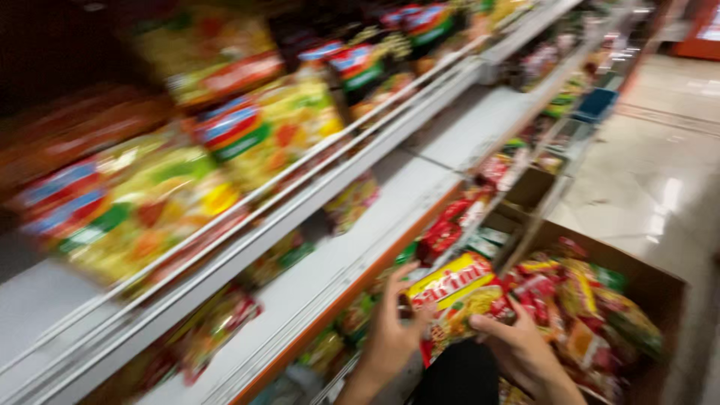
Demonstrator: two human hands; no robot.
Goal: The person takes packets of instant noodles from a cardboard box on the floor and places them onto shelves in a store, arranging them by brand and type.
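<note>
left hand [391, 330]: clamps noodle packet [456, 294], left edge
right hand [523, 346]: pinches its right edge
packet: near centre, between shelf [330, 262] and carton [645, 281]
step: mid-restock, looks like; placing it needs a shelf gap

My one view sits on my head, looking down and left along the shelves [337, 255]. It is close in and blurred, with floor [652, 187] at upper right.
</note>
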